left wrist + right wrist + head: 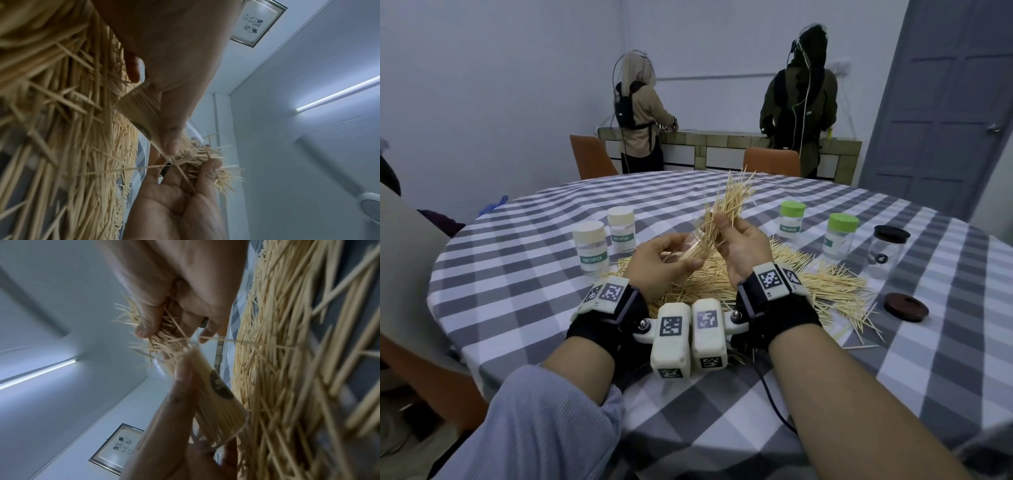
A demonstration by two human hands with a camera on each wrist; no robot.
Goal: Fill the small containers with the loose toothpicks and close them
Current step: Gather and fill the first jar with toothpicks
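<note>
My left hand [667, 255] grips a small clear container [695, 248] tilted on its side above the table, packed with toothpicks [218, 404]. My right hand [736, 236] holds a bristling bundle of toothpicks [732, 202] at the container's mouth [197, 155]. Under both hands lies a wide pile of loose toothpicks [825, 284]. Two cream-lidded containers [590, 248] stand at the left. Two green-lidded ones [792, 219] stand at the right. Beside them is a clear jar with a black lid [888, 251].
A dark brown lid [905, 306] lies at the right on the grey checked tablecloth [524, 308]. Orange chairs [590, 156] stand behind the round table. Two people work at a far counter [739, 140], backs turned. A grey door [948, 102] is at the right.
</note>
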